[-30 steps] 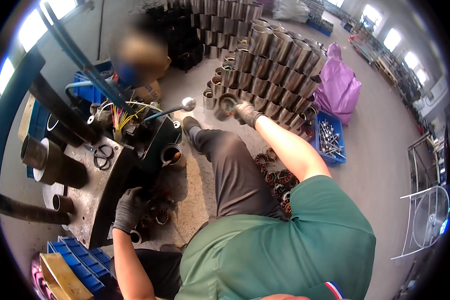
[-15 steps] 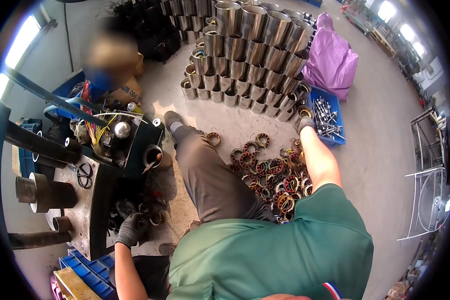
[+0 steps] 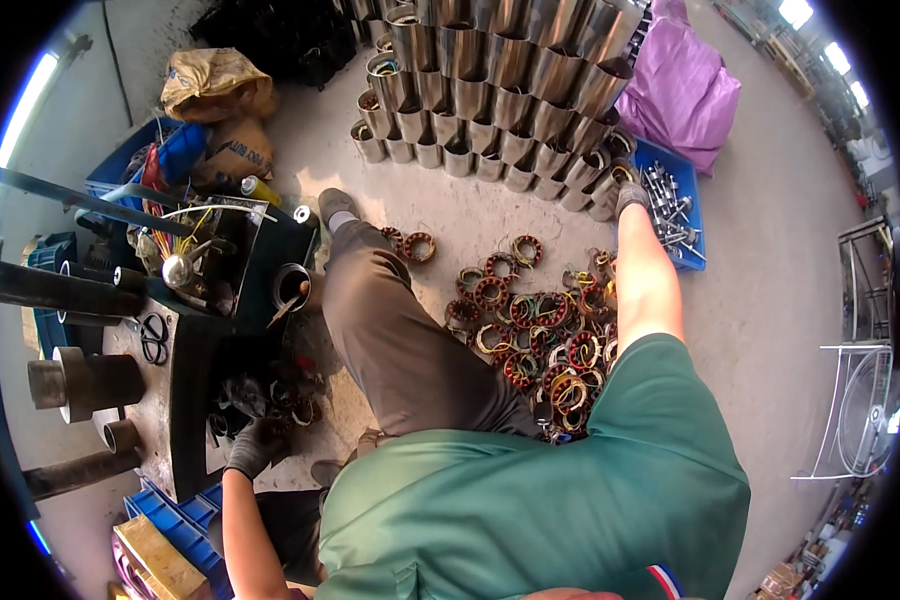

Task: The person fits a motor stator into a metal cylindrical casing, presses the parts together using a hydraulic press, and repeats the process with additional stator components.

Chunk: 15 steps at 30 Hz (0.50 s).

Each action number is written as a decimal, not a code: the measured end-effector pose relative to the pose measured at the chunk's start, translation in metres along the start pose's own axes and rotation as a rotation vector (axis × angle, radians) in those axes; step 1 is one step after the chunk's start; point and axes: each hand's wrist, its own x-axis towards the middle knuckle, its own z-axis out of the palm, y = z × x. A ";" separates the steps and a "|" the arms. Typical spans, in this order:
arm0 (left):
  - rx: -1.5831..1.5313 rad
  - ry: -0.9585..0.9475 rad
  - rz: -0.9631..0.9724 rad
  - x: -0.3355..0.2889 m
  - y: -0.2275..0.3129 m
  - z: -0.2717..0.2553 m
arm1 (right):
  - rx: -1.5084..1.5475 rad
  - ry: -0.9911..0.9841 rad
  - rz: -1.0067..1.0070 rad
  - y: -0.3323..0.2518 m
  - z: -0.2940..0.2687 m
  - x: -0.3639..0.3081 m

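Observation:
My right hand (image 3: 630,192), in a grey glove, reaches far forward to the right end of the stack of steel cylinders (image 3: 510,128). Its fingers are closed at the rim of a steel cylinder (image 3: 621,173) with a ring-shaped winding in its mouth; detail there is small. My left hand (image 3: 254,446), also gloved, is low at the left beside the workbench (image 3: 196,370). Dark parts and a crumpled dark plastic bag (image 3: 244,394) lie close to it. Shadow and the dark parts hide its fingertips, so I cannot tell what it touches.
Many wound stator rings (image 3: 552,340) lie heaped on the floor right of my leg. A blue crate (image 3: 698,255) of metal shafts and a purple sack (image 3: 685,90) stand beyond my right hand. A round pot (image 3: 292,288) and black scissors (image 3: 154,338) are left. A fan (image 3: 870,410) stands far right.
My right hand has moved forward, slightly right, along the end of the stack. The left hand stays low beside the bench. The view has tilted, and the blurred shape at upper left is gone.

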 end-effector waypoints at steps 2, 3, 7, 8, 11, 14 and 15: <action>0.012 -0.016 0.015 0.016 0.013 0.002 | -0.027 -0.077 -0.081 -0.022 -0.029 0.006; 0.035 -0.033 0.096 0.038 0.015 0.009 | 0.054 -0.163 -0.052 -0.050 -0.061 0.017; 0.027 -0.002 0.121 0.033 0.007 0.009 | -0.117 -0.315 -0.105 -0.026 -0.063 -0.016; -0.027 0.012 0.131 0.031 0.002 0.011 | -0.177 -0.337 -0.132 -0.022 -0.062 -0.028; -0.081 0.007 0.165 0.041 0.005 0.017 | -0.355 -0.372 -0.138 -0.021 -0.090 -0.042; -0.125 -0.020 0.145 0.032 0.015 0.013 | -0.617 -0.358 -0.258 0.012 -0.083 -0.087; -0.140 -0.049 0.167 0.035 0.013 0.014 | -0.678 -0.390 -0.261 0.019 -0.084 -0.097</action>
